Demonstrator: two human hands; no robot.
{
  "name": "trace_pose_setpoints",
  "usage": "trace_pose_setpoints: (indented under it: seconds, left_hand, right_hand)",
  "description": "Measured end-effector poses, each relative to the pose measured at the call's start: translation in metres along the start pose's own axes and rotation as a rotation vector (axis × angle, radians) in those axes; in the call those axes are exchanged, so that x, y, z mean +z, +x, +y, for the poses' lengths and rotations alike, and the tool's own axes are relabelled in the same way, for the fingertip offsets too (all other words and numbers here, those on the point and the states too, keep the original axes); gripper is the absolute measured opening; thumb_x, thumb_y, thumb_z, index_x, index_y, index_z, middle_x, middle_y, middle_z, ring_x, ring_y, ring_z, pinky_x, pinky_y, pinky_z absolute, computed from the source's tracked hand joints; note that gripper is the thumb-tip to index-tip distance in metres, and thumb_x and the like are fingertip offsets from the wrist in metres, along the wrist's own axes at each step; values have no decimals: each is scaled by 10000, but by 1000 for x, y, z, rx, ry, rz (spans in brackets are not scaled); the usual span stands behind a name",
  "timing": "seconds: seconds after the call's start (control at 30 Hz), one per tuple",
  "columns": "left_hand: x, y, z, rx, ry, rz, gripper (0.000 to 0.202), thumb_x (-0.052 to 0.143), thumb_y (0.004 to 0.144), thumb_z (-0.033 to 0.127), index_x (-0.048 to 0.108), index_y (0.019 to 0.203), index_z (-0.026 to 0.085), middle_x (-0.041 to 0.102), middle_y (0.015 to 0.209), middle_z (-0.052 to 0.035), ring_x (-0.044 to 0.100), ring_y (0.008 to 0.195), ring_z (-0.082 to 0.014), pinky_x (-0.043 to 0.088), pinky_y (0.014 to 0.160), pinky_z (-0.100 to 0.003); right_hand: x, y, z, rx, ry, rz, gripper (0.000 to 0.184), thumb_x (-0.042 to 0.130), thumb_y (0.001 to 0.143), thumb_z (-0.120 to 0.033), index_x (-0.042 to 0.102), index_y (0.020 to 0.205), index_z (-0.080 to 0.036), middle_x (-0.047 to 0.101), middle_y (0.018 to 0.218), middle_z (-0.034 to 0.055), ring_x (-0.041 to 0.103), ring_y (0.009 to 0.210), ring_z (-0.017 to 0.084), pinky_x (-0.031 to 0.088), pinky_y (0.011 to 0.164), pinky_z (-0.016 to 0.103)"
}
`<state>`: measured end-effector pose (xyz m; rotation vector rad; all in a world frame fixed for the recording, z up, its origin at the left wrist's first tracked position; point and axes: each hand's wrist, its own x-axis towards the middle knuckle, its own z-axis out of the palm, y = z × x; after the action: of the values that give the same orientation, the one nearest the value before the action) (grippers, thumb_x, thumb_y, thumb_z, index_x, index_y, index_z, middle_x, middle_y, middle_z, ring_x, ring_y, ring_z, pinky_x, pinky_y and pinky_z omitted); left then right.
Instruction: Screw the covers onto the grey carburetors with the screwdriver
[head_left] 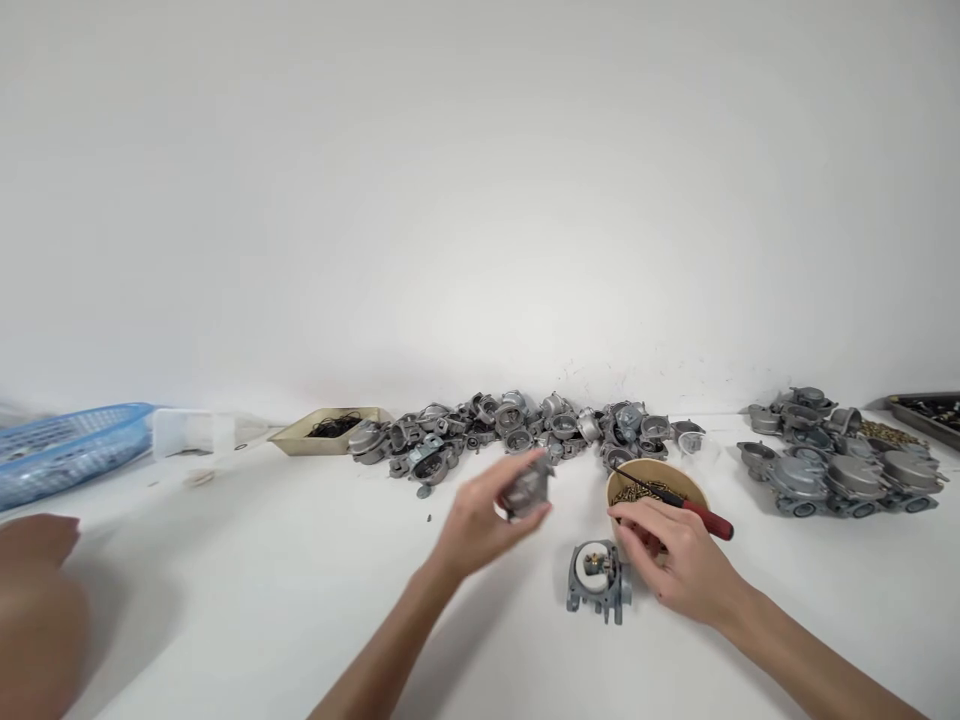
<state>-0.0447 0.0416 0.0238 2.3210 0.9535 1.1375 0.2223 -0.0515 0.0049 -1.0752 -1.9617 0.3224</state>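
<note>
In my left hand [484, 515] is a grey metal carburetor float bowl [526, 487], raised above the white table and gripped between thumb and fingers. A carburetor body [598, 580] lies on the table with its round chamber facing up, showing a white ring and a small brass part inside. My right hand [679, 565] is just right of the body, in front of a yellow tub [701, 487]. Its fingers are half curled, with the tips a little apart and nothing visible between them. Small brass screws fill the tub, and a red-handled screwdriver [709, 520] rests across it.
Grey carburetor castings [517, 420] are heaped along the wall. More carburetors [855, 475] stand in rows at right, near a dark tray [934, 415]. At left are a tray of black rings [296, 438], a blue basket [112, 430] and another person's blurred hand [37, 600].
</note>
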Motion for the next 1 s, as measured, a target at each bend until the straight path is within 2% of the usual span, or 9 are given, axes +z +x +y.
trace_pose_setpoints:
  seconds: [0.07,0.13,0.23,0.43,0.57,0.67,0.77,0.87,1.0]
  left_hand:
    - [24,-6,19,177,-26,-86,531,714,917,436,617,1407,257,758,1179,-113,736,945,-238,638,782,-326]
    - [37,-13,30,317,-50,-62,566,730,928,425,563,1451,283,752,1181,-110,731,990,-247,630,829,-336]
    - [42,-21,35,336,-117,-42,619,751,923,438,517,1477,292,744,1160,-101,724,950,-240,617,806,-323]
    - [41,-23,37,-37,-516,-133,625,830,851,552,638,1350,228,716,999,-69,656,745,-169,563,680,-254]
    - [40,-16,46,-475,-1006,-206,601,703,899,690,683,1205,173,661,847,-64,612,652,-159,478,509,-207]
    - [38,-11,48,-749,-1294,-178,597,735,879,662,647,1227,186,680,892,-77,611,625,-139,436,473,-179]
    - [35,-9,44,-838,-1329,-116,554,787,847,603,655,1194,191,688,951,-85,623,647,-130,452,510,-178]
    - [34,-11,39,-730,-1135,-60,504,733,886,609,674,1188,210,685,1021,-85,635,698,-148,459,532,-199]
    - [38,-17,36,-146,-479,49,314,791,894,405,744,1156,240,692,1069,-80,665,876,-201,528,687,-261]
  right_hand:
    - [1,-1,-2,-22,38,6,259,483,1044,-256,656,1229,-201,698,941,83,624,667,177,490,550,285]
    - [1,-1,-4,-26,71,-4,295,528,1027,-268,610,1306,-217,694,980,83,646,720,190,509,559,282]
    - [0,0,-6,-7,85,-9,412,599,985,-277,550,1393,-241,700,1079,88,676,816,209,535,593,285]
    - [1,2,-3,80,206,-24,304,584,1018,-322,649,1299,-228,725,898,43,662,721,191,549,610,290]
    - [1,2,0,166,317,-59,310,539,1054,-372,630,1308,-219,710,859,31,651,718,189,542,621,296]
    - [2,1,3,209,361,-74,304,521,1070,-395,616,1304,-226,711,897,36,656,759,190,559,668,304]
    - [3,0,4,236,369,-89,303,522,1071,-408,610,1303,-234,695,878,27,649,753,189,569,688,313]
    - [3,0,5,247,367,-92,294,514,1071,-403,611,1295,-239,692,885,27,655,764,191,578,698,316]
    - [2,1,3,242,359,-75,292,509,1071,-402,615,1287,-237,691,897,32,663,777,190,579,682,304]
